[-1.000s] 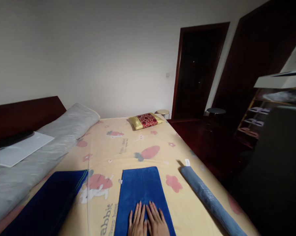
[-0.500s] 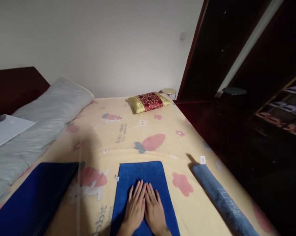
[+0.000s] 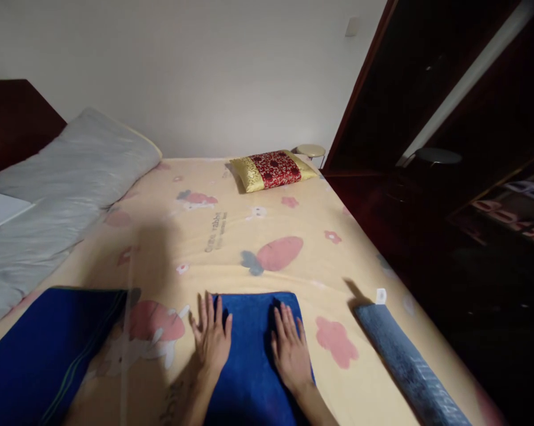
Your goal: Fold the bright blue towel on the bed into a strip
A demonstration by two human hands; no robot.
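A blue towel (image 3: 253, 355) lies flat on the bed in front of me. At its left edge my left hand (image 3: 212, 337) rests with fingers stretched and spread, partly past the cloth. My right hand (image 3: 290, 346) lies open over the towel's right side, fingers pointing away from me. Neither hand grips anything. Off to the left is a darker blue folded cloth (image 3: 40, 349) with green lines near its edge. To the right lies a long, narrow grey-blue rolled or folded towel (image 3: 404, 361) with a white tag at its far end.
The bed sheet (image 3: 231, 231) is cream with carrots, rabbits and flowers. A red and gold pillow (image 3: 273, 170) lies at the far edge. Grey bedding (image 3: 80, 160) and a white flat object (image 3: 0, 210) are on the left. Stools (image 3: 310, 150) and a shoe rack (image 3: 511, 216) stand beyond.
My hands have moved apart from the middle of the blue towel, left to its left edge and right toward its right side. The camera view has shifted slightly.
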